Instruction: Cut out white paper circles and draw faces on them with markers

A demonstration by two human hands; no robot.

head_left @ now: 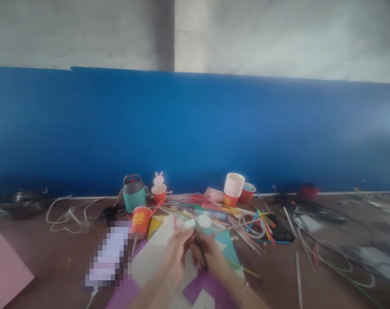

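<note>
Grips scissors (201, 255) in the right hand (210, 246), with fingers bent around the dark handle. Has them over the papers, between the two palms. Points them away from the body, long axis running forward and slightly left, handle end near, blade end far. Cannot tell, through the blur, how far apart at the blades.

Keeps the left hand (178, 249) just beside the right, thumb and fingers bent and drawn together. Cannot tell whether pinching or merely touching the small pale piece (190, 223) at the fingertips. Wears a bracelet (243, 292) on the right wrist.

Underneath, has white paper (149, 266) partly over purple paper (125, 294), with teal paper (230, 251) to the right. Beyond, shows a loose heap of straws (195, 199), lying in many directions.

Farther out on the left, includes a tilted orange cup (141, 221), a pixelated phone (109, 255) and a teal bottle (134, 201); near the bottle, a cup with a rabbit figure (158, 179). At the back right of the heap, includes an upright cup stack (234, 186). Across the right of the brown table (62, 262), shows tangled cables (339, 246). Ends behind at a blue panel (195, 128).
</note>
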